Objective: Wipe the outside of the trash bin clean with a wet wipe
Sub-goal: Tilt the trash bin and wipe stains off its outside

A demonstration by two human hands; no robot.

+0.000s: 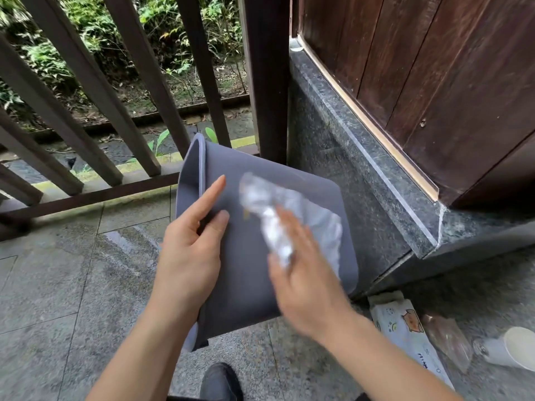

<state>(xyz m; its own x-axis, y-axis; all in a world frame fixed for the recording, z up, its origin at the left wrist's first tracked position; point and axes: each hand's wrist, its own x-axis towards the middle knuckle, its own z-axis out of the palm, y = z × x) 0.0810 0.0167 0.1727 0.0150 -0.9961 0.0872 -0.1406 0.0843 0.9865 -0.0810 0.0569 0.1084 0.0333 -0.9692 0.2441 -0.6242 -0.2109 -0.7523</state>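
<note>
A grey plastic trash bin (240, 273) is tipped on its side above the stone floor, its open mouth facing left. My left hand (189, 253) grips the bin's rim, thumb on the outer wall and fingers hooked inside. My right hand (304, 273), blurred, presses a crumpled white wet wipe (278, 221) flat against the bin's upward-facing wall. Part of the wipe spreads out to the right of my fingers.
A pack of wet wipes (405, 331) lies on the floor at lower right, beside a brownish wrapper (448, 342) and a white cup (512, 351) on its side. A dark wooden railing (115, 111) stands behind; a granite ledge (362, 169) and wooden door (434, 68) are right. A wet patch (124, 241) marks the tiles.
</note>
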